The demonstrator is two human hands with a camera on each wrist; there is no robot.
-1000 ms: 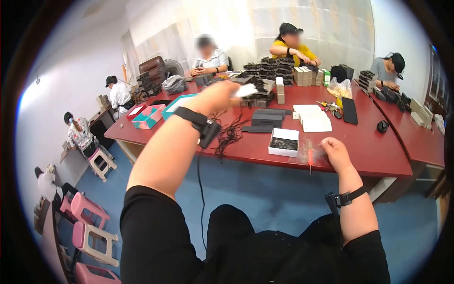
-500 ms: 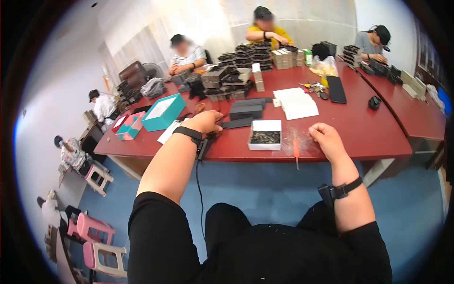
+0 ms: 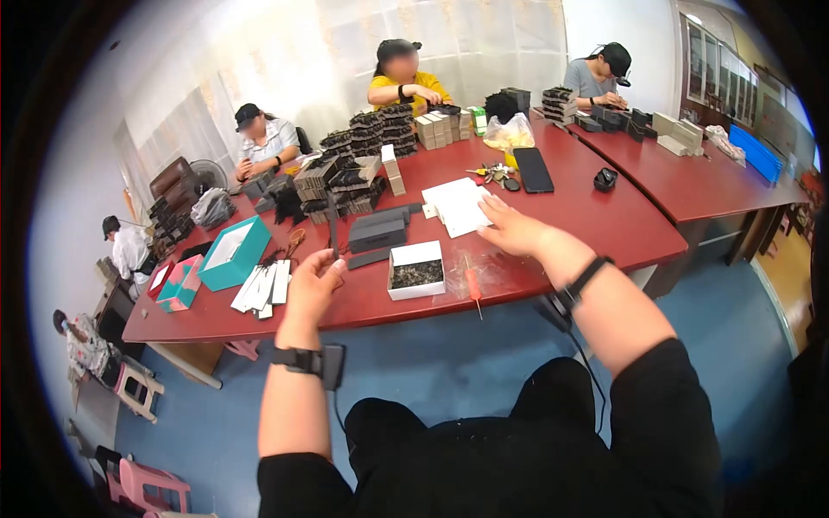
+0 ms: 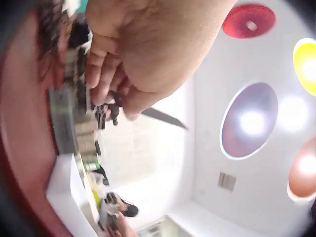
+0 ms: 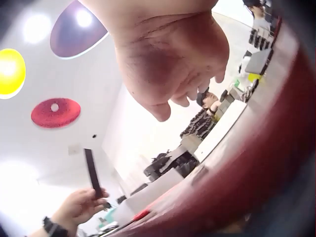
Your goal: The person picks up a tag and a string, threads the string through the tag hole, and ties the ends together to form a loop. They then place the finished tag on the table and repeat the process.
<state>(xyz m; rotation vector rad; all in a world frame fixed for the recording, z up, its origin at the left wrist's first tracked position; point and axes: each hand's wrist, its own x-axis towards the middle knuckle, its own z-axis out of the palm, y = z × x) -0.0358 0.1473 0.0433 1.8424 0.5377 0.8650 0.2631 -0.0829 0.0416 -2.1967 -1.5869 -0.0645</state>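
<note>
My left hand (image 3: 313, 289) pinches a thin flat black strip (image 5: 92, 170) that stands up from the fingertips; its pointed end (image 4: 168, 118) shows past the thumb in the left wrist view. Just to the right lie a stack of dark grey flat pieces (image 3: 377, 231) and a white box (image 3: 416, 291) filled with small dark bits. My right hand (image 3: 518, 231) stretches over the right side of a pile of white sheets (image 3: 451, 205), its fingers extended and nothing gripped. In the right wrist view its palm (image 5: 173, 69) is seen from below.
A red-handled screwdriver (image 3: 474, 285) lies near the front edge on clear plastic. White strips (image 3: 259, 289) and a teal box (image 3: 235, 252) are at left; keys (image 3: 492, 175) and a phone (image 3: 533, 170) at back right. Stacked grey bundles (image 3: 350, 177) stand behind, with people seated beyond.
My left hand has let go of the white item, reached down to the table and come up with the black strip. My right hand has moved from beside the screwdriver to the white sheets.
</note>
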